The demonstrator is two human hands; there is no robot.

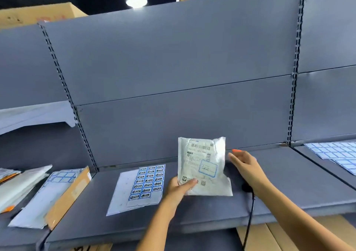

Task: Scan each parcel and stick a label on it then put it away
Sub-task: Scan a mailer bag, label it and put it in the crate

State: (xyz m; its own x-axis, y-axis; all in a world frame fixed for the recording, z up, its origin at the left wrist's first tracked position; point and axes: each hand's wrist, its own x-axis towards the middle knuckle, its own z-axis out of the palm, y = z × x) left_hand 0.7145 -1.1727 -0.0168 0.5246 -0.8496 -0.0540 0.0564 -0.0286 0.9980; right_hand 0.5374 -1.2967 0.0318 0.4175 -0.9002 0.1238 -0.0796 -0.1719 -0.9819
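A white plastic parcel stands upright above the grey shelf, its printed shipping label and a blue-framed sticker facing me. My left hand pinches its lower left corner, thumb on the front. My right hand hovers just right of the parcel with relaxed fingers and holds nothing. A sheet of blue-framed labels lies flat on the shelf to the left of the parcel. A black object with a cable lies under my right wrist; what it is I cannot tell.
Flat parcels and a brown cardboard mailer are piled on the shelf bay to the left. More blank label sheets lie on the right bay. Grey back panels rise behind. Cardboard boxes sit below the shelf edge.
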